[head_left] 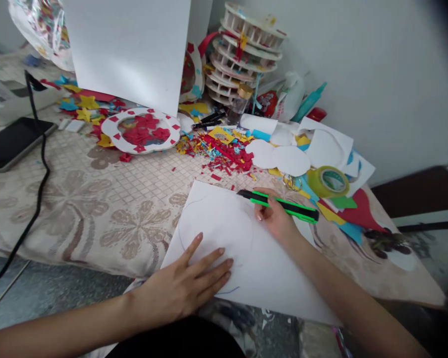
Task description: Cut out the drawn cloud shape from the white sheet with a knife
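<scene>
A white sheet [283,268] with a curved pencil-like outline drawn on it lies at the table's front edge and hangs partly past it. My left hand [194,283] rests flat on the sheet's left part, fingers spread across the drawn outline. In my right hand [274,216] is a green and black utility knife [294,208], gripped between thumb and fingers above the sheet. The knife's black front end points left, near the sheet's far edge. Whether its blade touches the sheet I cannot tell.
Behind the sheet lie paper scraps [224,154], a scalloped white frame [112,132] and white cutouts [291,159]. A tape roll [328,181] sits to the right. A large white board [129,49] and a tiered model [242,54] stand behind. At left are a phone [17,141] and a black cable [41,194].
</scene>
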Available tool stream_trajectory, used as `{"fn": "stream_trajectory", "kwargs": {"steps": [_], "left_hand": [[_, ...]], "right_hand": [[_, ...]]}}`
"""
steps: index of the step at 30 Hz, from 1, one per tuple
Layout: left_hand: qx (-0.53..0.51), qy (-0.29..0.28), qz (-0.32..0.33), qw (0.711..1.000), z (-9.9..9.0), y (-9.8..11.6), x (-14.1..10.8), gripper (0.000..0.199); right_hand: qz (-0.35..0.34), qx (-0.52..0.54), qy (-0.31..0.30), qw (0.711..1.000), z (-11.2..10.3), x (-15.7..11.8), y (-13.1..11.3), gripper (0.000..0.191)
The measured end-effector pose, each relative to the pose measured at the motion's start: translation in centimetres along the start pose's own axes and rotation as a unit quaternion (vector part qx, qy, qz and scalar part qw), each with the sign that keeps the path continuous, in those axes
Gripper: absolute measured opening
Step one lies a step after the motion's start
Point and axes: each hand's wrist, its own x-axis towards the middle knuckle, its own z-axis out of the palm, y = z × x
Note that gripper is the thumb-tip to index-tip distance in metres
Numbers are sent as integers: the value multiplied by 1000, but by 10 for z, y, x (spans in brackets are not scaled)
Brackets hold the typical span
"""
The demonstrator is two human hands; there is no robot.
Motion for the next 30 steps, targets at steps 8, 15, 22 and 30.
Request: {"fn": "stream_trajectory", "kwargs": {"steps": [8, 15, 22, 30], "left_hand": [[-82, 24, 90, 992, -3, -23, -5, 38], [-96, -7, 113, 989, -5, -44, -7, 38], [-146, -51, 82, 985, -8, -67, -13, 38], [-151, -41, 46, 987, -12, -74, -26, 43]], "right_hand": [[19, -10, -51, 998, 5, -5, -18, 39], [24, 9, -154, 988, 34, 15, -5, 58], [-2, -13, -92, 996, 33, 31, 0, 40], [9, -28, -45, 999, 32, 24, 16, 32]]}}
